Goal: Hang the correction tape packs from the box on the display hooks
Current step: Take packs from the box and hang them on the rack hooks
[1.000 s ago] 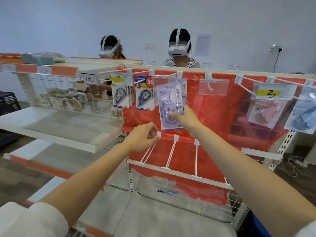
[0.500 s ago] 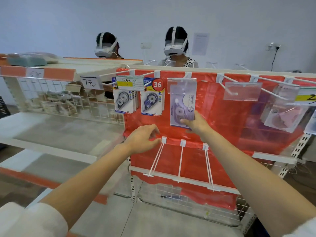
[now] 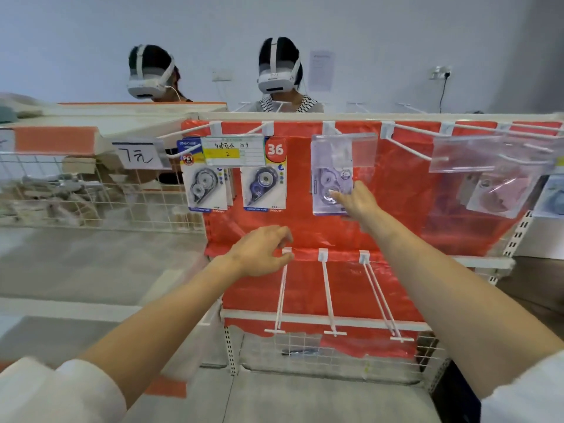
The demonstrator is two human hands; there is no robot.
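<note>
A purple correction tape pack (image 3: 326,186) hangs from a top-row hook (image 3: 328,128) on the red display panel (image 3: 396,203), partly behind a clear label holder (image 3: 361,149). My right hand (image 3: 357,204) reaches up to it, straight fingertips touching its lower front. Left of it hang a grey-reel pack (image 3: 207,190) and a blue-reel pack (image 3: 264,186). My left hand (image 3: 261,250) sits lower, fingers and thumb curled round the base of the leftmost lower hook (image 3: 282,288). The box is out of view.
Two more bare lower hooks (image 3: 326,288) (image 3: 380,300) stick out toward me. Bare top-row hooks (image 3: 412,148) extend at right, past them pink packs (image 3: 494,192). A white shelf (image 3: 91,254) and wire basket (image 3: 91,193) stand left. Two people (image 3: 277,77) wearing headsets stand behind the rack.
My right hand slid the purple pack back along the top hook and let go of its edge; its fingers now lie straight on the front. My left hand stayed at the lower hook.
</note>
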